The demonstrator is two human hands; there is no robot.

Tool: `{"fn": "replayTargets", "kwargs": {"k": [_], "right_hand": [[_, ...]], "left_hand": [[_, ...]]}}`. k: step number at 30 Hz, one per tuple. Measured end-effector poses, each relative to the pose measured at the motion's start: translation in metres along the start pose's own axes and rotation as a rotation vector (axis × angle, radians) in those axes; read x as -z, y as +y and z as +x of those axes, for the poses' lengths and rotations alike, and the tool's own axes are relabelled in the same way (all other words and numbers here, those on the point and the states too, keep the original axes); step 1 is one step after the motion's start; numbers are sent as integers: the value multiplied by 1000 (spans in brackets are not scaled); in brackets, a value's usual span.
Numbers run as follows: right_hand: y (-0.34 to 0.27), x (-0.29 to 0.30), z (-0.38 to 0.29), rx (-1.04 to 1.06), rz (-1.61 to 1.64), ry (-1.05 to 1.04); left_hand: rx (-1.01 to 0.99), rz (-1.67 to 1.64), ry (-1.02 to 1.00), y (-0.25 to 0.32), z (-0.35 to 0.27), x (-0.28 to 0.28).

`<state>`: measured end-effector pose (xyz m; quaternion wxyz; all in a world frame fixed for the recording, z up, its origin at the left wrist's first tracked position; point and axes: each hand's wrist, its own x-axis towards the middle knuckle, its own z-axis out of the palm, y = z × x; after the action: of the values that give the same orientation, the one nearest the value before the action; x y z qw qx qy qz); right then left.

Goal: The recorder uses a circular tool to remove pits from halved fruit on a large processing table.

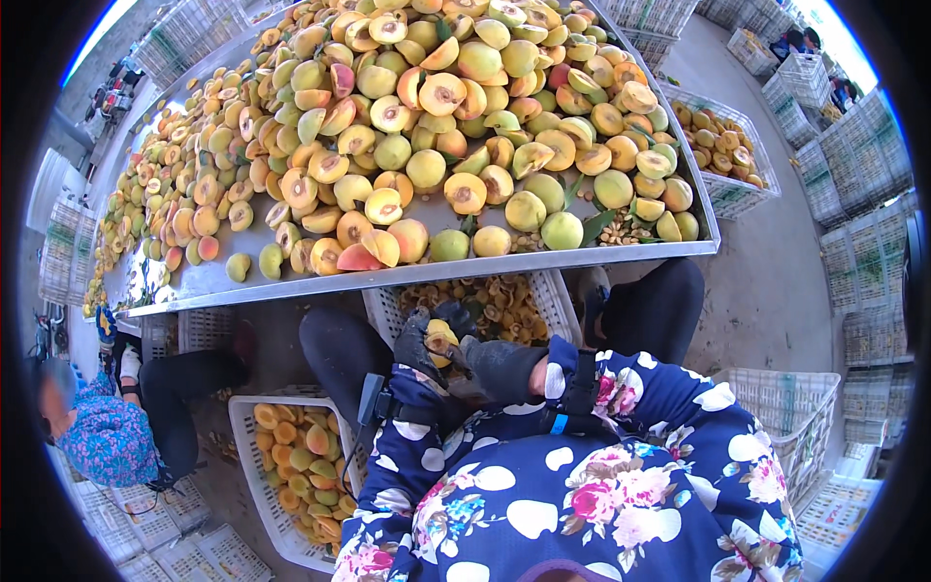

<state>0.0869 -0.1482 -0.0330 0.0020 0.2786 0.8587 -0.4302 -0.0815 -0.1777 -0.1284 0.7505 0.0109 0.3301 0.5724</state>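
My left hand (pixel 416 343), in a dark grey glove, grips a cut yellow stone fruit (pixel 440 340), apricot-like, above a white plastic crate (pixel 560 304) between my knees. My right hand (pixel 502 366), gloved too, reaches in from the other side with its fingertips against the fruit. A thin dark shape shows at those fingertips; whether it is a tool I cannot tell. Stone pits and fruit scraps (pixel 509 309) lie in the crate below. Just beyond my hands, a metal-rimmed table (pixel 436 276) carries a large heap of halved and whole fruit (pixel 393 153).
At my left stands a white crate of fruit halves (pixel 305 465). Another filled crate (pixel 720 145) sits right of the table. An open crate (pixel 782 407) is at my right. A person (pixel 109 436) sits to the left. Stacked crates (pixel 865 269) line the right side.
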Motion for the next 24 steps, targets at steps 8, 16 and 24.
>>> {"fn": "replayTargets", "kwargs": {"k": [8,16,24], "right_hand": [[0,11,7,-164,251,-295],[6,5,0,-11,-85,27],[14,-19,18,-47,11,79]], "left_hand": [[25,-100,63,-3,-4,-4],[115,-528,-285,-12,4,-1],[-151,-201,124,-17,19,11]]}}
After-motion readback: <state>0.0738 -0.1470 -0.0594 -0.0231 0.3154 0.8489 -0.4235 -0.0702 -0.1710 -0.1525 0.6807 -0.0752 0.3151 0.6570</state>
